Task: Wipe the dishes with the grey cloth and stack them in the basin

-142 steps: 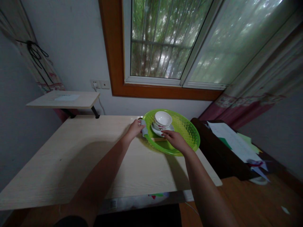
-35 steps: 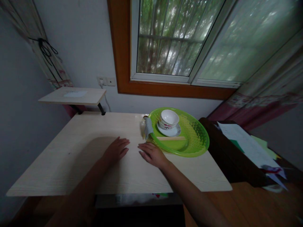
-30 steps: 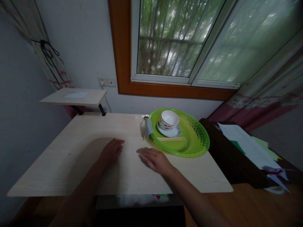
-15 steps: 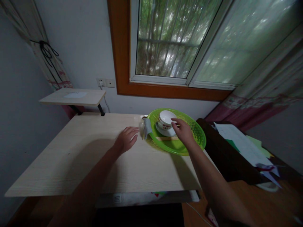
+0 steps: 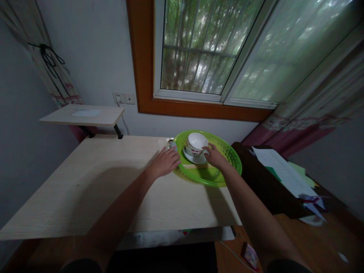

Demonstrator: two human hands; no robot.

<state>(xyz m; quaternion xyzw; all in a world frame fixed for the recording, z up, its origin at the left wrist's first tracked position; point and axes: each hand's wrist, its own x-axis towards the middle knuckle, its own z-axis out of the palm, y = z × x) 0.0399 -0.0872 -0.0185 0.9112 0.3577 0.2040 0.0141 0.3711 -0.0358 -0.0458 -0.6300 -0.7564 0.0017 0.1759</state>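
A green plastic basket (image 5: 203, 179) stands at the table's back right. Inside it, stacked white bowls (image 5: 198, 141) with a patterned outside rest on a white plate (image 5: 195, 158), and light chopsticks (image 5: 191, 166) lie in front. My left hand (image 5: 167, 162) is over the basket's left rim, its fingers curved down on a grey cloth (image 5: 173, 144) that it mostly hides. My right hand (image 5: 215, 156) is inside the basket from the right, thumb and fingers closed at the right side of the bowls. Its exact hold is partly hidden.
The wooden table (image 5: 113, 189) carries a small raised shelf (image 5: 99, 118) with a paper at back left. Behind is a wall with a window (image 5: 201, 57) and sockets (image 5: 123, 98). Papers (image 5: 280, 170) lie on a dark piece of furniture to the right.
My left hand has moved right from above the table onto the cloth at the basket rim. My right hand has come closer to the bowls and touches them. The view has shifted slightly.
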